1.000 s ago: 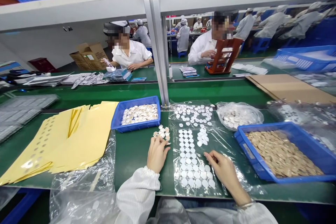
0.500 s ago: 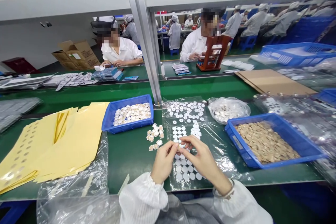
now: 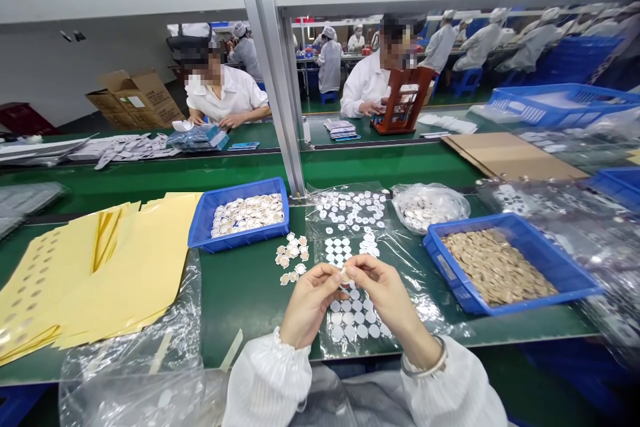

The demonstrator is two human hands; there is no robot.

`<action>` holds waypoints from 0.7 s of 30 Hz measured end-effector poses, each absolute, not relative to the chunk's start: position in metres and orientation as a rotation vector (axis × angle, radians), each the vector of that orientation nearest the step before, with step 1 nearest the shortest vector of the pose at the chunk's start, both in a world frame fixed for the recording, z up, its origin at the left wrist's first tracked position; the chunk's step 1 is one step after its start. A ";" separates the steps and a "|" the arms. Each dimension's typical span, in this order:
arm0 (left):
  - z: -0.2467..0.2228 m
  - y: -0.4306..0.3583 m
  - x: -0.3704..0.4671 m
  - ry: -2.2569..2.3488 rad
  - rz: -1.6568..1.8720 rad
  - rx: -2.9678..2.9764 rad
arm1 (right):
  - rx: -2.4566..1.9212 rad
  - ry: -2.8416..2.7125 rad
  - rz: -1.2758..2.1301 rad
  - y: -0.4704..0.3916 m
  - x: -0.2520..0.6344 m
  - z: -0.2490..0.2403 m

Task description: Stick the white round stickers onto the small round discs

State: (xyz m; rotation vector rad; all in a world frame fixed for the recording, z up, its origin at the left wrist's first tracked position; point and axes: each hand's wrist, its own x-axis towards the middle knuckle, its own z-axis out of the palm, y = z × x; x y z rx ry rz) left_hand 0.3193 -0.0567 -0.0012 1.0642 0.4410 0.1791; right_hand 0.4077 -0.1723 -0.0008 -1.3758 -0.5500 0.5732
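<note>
Head view: fingers [image 3: 362, 280] pinch a small disc [image 3: 345, 275].

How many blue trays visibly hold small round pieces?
2: one tray beyond the left hand, another right of the right hand. At the right edge, a bin may hide more.

Bright light glares off the plastic sheet [image 3: 411, 268]; outer edges blur.

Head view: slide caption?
Left hand and right hand pinch a small round piece over rows of white discs on clear plastic.
</note>
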 end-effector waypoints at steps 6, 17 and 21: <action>0.004 -0.051 0.315 0.436 0.148 0.978 | -1.580 -0.707 0.331 -0.173 0.398 0.005; 0.012 -0.053 0.313 0.423 0.178 0.965 | -1.618 -0.924 0.352 -0.178 0.410 0.009; 0.013 -0.052 0.314 0.412 0.131 0.832 | -1.593 -0.933 0.218 -0.180 0.410 0.005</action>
